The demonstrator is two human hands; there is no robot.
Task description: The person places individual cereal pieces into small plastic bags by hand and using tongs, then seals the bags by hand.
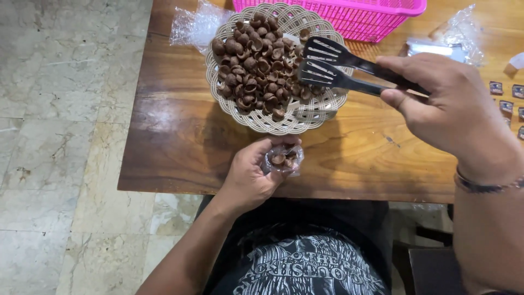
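Observation:
My left hand [252, 170] holds a small clear plastic bag [283, 159] with a few brown shell-shaped snacks inside, just at the near table edge. My right hand [445, 104] grips black slotted tongs [333, 64], whose open tips hover over the right side of a cream woven basket tray [305, 121]. The tray is heaped with brown cup-shaped snacks [254, 63]. The tongs hold nothing that I can see.
A pink plastic basket [360, 16] stands behind the tray. Clear plastic bags lie at the back left [194, 24] and back right [458, 33]. Small dark labels [507, 98] lie at the right on the wooden table [174, 147]. Marble floor lies to the left.

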